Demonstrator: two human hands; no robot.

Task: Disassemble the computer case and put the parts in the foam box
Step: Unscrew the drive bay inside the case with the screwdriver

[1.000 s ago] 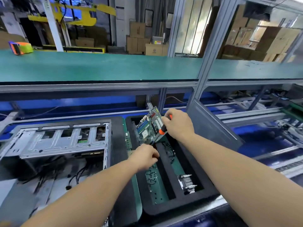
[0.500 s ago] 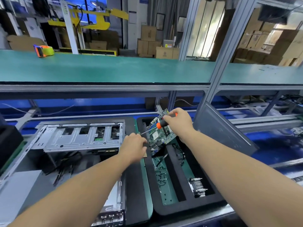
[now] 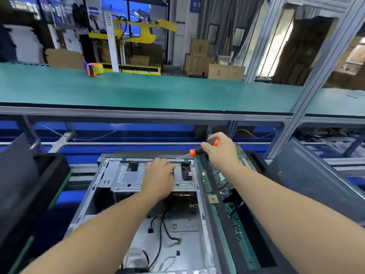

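The open computer case [image 3: 110, 194] lies in the middle, its silver drive cage [image 3: 126, 177] at the far end and loose black cables [image 3: 164, 228] on its floor. My left hand [image 3: 160, 178] rests on the drive cage, fingers bent; whether it holds anything is hidden. My right hand [image 3: 219, 149] grips an orange-and-black screwdriver [image 3: 203, 148], its tip pointing left over the cage's far edge. To the right stands the black foam box [image 3: 258, 252], with a green motherboard [image 3: 227, 184] lying in its far end under my right forearm.
A grey case side panel [image 3: 316, 180] leans at the right. A black box or tray [image 3: 29, 190] stands at the left. A green shelf [image 3: 158, 91] runs across above, with an orange tape dispenser [image 3: 93, 69] on it. Aluminium frame posts [image 3: 314, 80] rise at the right.
My left hand moved from the foam box over to the drive cage. My right hand let the motherboard drop into the foam box and carried the screwdriver left toward the case. The view panned left.
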